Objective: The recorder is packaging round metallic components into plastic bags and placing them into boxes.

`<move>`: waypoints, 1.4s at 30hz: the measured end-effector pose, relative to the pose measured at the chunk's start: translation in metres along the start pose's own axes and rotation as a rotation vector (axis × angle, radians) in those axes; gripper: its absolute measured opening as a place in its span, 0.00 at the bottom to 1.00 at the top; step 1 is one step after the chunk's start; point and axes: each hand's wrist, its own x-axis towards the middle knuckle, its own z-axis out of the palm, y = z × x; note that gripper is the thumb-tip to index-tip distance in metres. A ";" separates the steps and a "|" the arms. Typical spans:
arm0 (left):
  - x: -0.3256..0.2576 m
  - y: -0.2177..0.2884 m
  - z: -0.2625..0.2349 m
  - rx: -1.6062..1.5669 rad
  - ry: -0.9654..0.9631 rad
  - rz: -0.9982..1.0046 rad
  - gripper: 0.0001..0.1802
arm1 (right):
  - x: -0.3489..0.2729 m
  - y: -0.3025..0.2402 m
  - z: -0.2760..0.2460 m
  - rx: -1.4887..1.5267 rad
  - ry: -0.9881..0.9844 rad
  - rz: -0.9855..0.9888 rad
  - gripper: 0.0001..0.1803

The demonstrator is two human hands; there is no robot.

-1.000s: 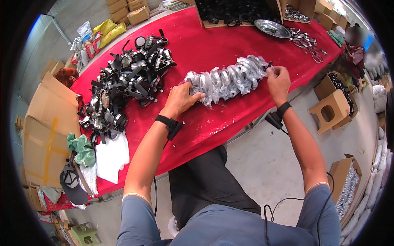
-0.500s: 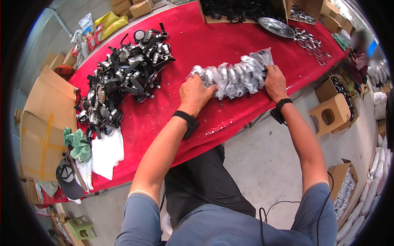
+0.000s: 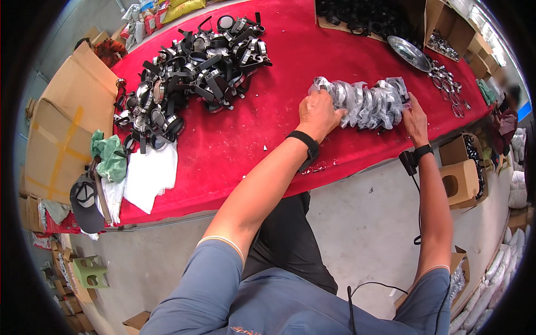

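Observation:
A row of silvery round metal pieces in clear plastic bags [image 3: 365, 103] lies on the red-covered table, packed side by side. My left hand [image 3: 321, 116] closes round its left end, the thumb resting along the near side. At the right end my right hand [image 3: 415, 120] grips the plastic, its fingers partly hidden behind it. To the left is a large heap of black and silver round parts with black straps [image 3: 195, 72]. The exact kind of these parts cannot be made out.
White sheets [image 3: 151, 176], a green cloth [image 3: 110, 156] and a cap [image 3: 86, 204] lie at the table's left end. At the back stand a metal dish [image 3: 410, 53], loose metal rings [image 3: 446, 84] and a carton of black parts [image 3: 363, 17]. An open carton [image 3: 466, 167] sits right of the table.
Both hands and the bagged row have shifted right along the table, away from the heap. The whole view has also shifted. Both hands remain at the row's ends.

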 end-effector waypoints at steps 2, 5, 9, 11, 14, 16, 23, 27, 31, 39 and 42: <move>-0.009 0.000 -0.004 -0.016 0.003 0.031 0.34 | -0.011 -0.003 0.009 -0.202 0.054 -0.109 0.39; -0.027 -0.022 -0.005 0.023 0.060 0.076 0.31 | -0.041 -0.064 0.032 -0.383 -0.017 -0.156 0.55; -0.025 0.000 0.010 -0.058 0.074 0.160 0.31 | -0.028 -0.026 0.053 -0.384 0.006 -0.128 0.53; -0.024 -0.014 0.000 -0.056 0.067 0.131 0.32 | -0.010 -0.043 0.065 -0.388 -0.015 -0.128 0.50; -0.030 -0.039 -0.023 -0.125 0.030 0.213 0.30 | 0.007 -0.068 0.081 -0.371 -0.066 -0.060 0.50; -0.038 -0.058 -0.052 -0.118 0.120 0.215 0.27 | 0.007 -0.063 0.072 -0.382 -0.097 -0.028 0.48; -0.026 -0.195 -0.169 0.143 0.571 -0.045 0.23 | -0.044 -0.098 0.062 -0.135 0.222 -0.284 0.38; -0.002 -0.226 -0.180 0.240 0.283 0.109 0.19 | -0.084 -0.163 0.067 0.014 0.133 -0.286 0.36; -0.003 -0.195 -0.167 0.130 0.311 0.177 0.14 | -0.114 -0.184 0.064 0.017 0.135 -0.334 0.30; -0.036 -0.179 -0.163 -1.688 0.380 -0.339 0.10 | -0.138 -0.312 0.092 0.461 -0.071 -0.235 0.16; -0.080 -0.149 -0.149 -1.732 0.331 -0.214 0.11 | -0.141 -0.361 0.097 1.269 -0.547 0.116 0.23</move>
